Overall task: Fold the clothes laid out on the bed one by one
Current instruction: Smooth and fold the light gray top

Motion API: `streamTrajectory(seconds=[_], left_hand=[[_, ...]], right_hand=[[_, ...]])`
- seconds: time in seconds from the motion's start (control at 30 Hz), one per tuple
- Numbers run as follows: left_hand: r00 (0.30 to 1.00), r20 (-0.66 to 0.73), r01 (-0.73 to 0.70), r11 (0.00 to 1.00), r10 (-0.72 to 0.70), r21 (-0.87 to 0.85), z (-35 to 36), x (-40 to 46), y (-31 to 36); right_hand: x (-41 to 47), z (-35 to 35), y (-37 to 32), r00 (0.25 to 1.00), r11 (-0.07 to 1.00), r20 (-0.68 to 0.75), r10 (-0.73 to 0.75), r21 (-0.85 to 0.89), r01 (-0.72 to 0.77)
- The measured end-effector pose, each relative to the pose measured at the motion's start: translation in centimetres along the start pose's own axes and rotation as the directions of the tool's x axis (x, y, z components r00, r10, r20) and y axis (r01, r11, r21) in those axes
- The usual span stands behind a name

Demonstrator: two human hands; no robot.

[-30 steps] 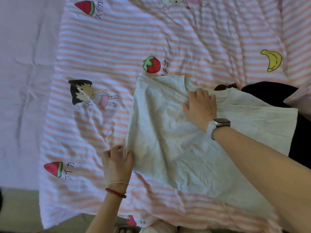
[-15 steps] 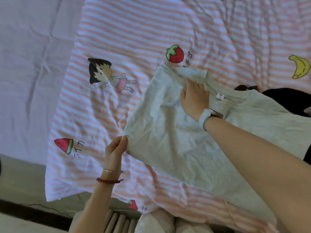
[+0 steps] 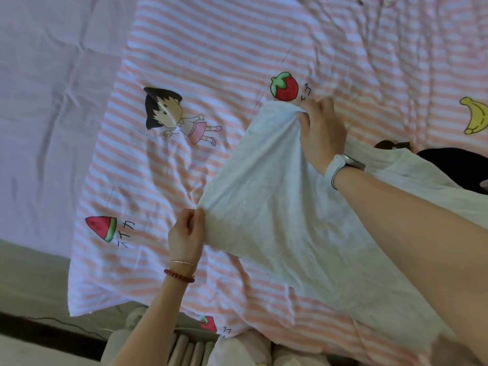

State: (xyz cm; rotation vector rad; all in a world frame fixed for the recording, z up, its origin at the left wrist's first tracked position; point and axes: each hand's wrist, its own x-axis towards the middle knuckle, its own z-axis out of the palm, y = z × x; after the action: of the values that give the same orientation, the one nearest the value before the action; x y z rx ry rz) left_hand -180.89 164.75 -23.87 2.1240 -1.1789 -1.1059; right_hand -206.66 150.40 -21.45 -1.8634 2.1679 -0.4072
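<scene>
The white T-shirt [image 3: 285, 207] lay on the striped bed cover [image 3: 211, 62], its long axis running from about ten o'clock, near the strawberry print [image 3: 284, 87], down to four o'clock under the right forearm. The right hand [image 3: 323, 133] had its fingers curled round the far corner at one o'clock; the left hand [image 3: 186, 233] pinched the near corner at seven o'clock, the edge taut between them. The loose body of the shirt stretched away to the right of both hands. Japanese characters beside the watermelon print [image 3: 101, 228] seemed to read スイカ, though blurred. A dark garment [image 3: 454, 165] lay at three o'clock.
</scene>
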Motion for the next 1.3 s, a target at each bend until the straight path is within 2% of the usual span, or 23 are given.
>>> streamTrajectory(seconds=[0.07,0.17,0.27,0.33,0.43,0.6,0.7,0.77,0.87,0.97,1.07,1.17,1.3], left_hand=[[0.999,-0.032,-0.005,0.993,0.009,0.119,0.6,0.4,0.3],[0.999,-0.047,0.031,0.982,-0.023,0.184,1.2,0.8,1.1],[0.991,-0.038,-0.113,0.958,0.127,0.262,1.5,0.5,2.6],[0.964,0.029,-0.257,0.894,0.266,0.366,2.5,0.0,4.0],[0.861,0.181,-0.501,0.734,0.475,0.458,5.6,-0.4,6.4],[0.657,0.381,-0.749,0.507,0.65,0.426,12.5,0.4,12.0],[0.543,0.539,-0.836,0.354,0.643,0.419,16.1,1.6,15.2],[0.516,0.664,-0.855,0.273,0.541,0.441,18.3,2.8,16.7],[0.504,0.744,-0.86,0.173,0.439,0.481,20.9,4.3,17.9],[0.467,0.75,-0.879,0.153,0.468,0.452,21.9,4.9,19.0],[0.424,0.725,-0.902,0.175,0.542,0.395,22.4,5.0,19.5],[0.447,0.632,-0.891,0.255,0.633,0.375,22.8,5.2,20.3],[0.49,0.48,-0.852,0.284,0.728,0.439,23.4,5.2,21.4]], right_hand=[[0.8,0.1,-0.3,0.999,0.999,0.043,0.012,-0.035,-0.011],[0.5,0.2,-0.5,0.987,0.996,0.156,0.045,-0.088,-0.031],[-2.4,-0.6,-0.2,0.986,1.0,0.163,0.021,-0.002,-0.021],[-5.3,-1.7,0.8,0.993,0.994,0.11,0.042,0.094,-0.052],[-9.8,-3.8,4.4,0.989,0.981,0.004,0.149,0.125,-0.148],[-13.2,-7.7,12.6,0.916,0.914,-0.033,0.401,-0.063,-0.402],[-13.3,-9.5,17.1,0.847,0.818,-0.038,0.531,-0.236,-0.524],[-13.4,-10.4,19.2,0.802,0.763,-0.019,0.597,-0.293,-0.575],[-13.5,-11.1,21.3,0.775,0.731,-0.006,0.633,-0.327,-0.599],[-13.6,-11.4,22.0,0.801,0.75,-0.106,0.59,-0.297,-0.591],[-13.9,-11.6,22.3,0.801,0.79,-0.222,0.555,-0.159,-0.592],[-13.7,-12.3,22.9,0.746,0.787,-0.3,0.595,0.029,-0.616],[-12.8,-13.0,23.8,0.747,0.818,-0.376,0.549,0.055,-0.573]])
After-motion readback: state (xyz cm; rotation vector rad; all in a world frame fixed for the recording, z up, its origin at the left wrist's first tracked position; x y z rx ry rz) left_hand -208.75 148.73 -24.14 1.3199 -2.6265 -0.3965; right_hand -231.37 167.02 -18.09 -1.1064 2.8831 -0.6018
